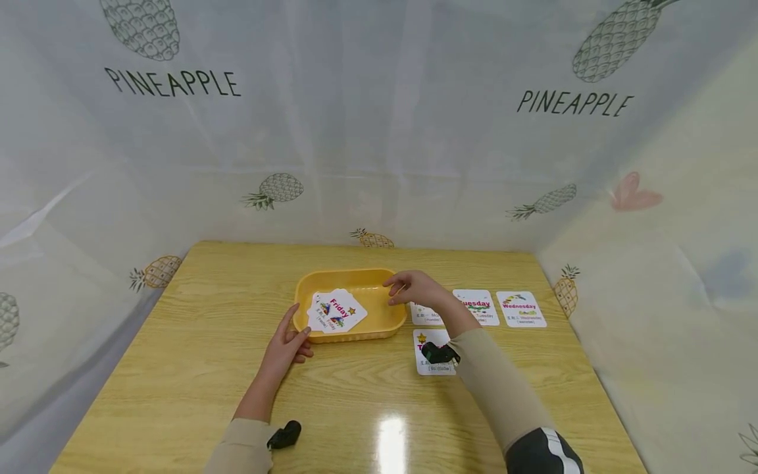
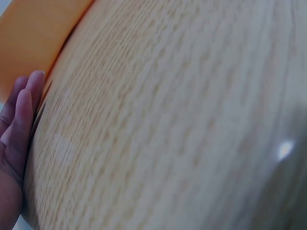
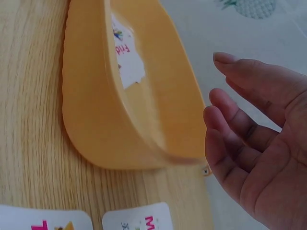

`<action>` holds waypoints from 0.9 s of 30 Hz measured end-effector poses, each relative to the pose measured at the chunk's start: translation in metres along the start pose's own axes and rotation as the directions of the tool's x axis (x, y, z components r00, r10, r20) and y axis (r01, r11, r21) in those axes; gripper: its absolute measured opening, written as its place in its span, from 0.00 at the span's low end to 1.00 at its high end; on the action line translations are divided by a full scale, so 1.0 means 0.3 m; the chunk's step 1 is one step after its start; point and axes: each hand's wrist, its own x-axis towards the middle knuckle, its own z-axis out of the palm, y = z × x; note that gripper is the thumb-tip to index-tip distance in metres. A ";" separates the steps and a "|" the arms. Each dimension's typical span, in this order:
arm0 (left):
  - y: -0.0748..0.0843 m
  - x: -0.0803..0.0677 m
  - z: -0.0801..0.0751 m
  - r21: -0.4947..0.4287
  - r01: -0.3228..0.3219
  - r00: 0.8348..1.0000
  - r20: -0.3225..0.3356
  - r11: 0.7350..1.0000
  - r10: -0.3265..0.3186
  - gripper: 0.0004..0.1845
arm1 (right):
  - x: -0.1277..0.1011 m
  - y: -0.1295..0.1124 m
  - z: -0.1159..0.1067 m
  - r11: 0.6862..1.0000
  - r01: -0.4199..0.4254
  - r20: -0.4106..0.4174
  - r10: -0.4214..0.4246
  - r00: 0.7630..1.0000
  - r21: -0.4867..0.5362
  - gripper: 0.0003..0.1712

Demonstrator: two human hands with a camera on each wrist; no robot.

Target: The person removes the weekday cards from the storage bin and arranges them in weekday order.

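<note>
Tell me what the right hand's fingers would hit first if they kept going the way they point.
Probably the Friday card in the yellow tray: the right hand hovers over its right rim, fingers aimed leftward, though height is unclear.

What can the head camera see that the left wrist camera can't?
Only the head view shows the white Friday card, the white Tuesday card, the white Wednesday card, the right hand and the pineapple-print curtain. Only the left wrist view shows the left hand's fingertips close up, by the tray. Both show the left hand, the yellow plastic tray and the light wooden table.
</note>
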 end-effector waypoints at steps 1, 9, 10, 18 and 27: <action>0.010 -0.006 0.000 -0.005 0.006 1.000 0.004 1.000 -0.006 0.37 | 0.012 -0.005 0.007 1.000 -0.002 0.009 0.002 1.000 -0.002 0.21; 0.050 -0.033 0.000 0.001 -0.006 1.000 0.009 1.000 0.006 0.36 | 0.096 -0.034 0.052 0.996 0.018 0.123 -0.008 0.992 -0.085 0.25; 0.039 -0.027 -0.002 0.000 -0.010 1.000 0.007 1.000 0.010 0.37 | 0.106 -0.037 0.058 0.995 0.022 0.137 -0.009 0.991 -0.098 0.25; -0.026 0.010 -0.008 0.031 -0.045 0.999 -0.012 0.998 0.046 0.36 | 0.187 -0.048 0.105 0.990 0.028 0.199 0.000 0.980 -0.138 0.25; -0.023 0.005 -0.002 0.010 -0.053 0.998 -0.030 0.999 0.054 0.36 | 0.276 -0.036 0.157 0.984 0.018 0.250 0.028 0.968 -0.180 0.26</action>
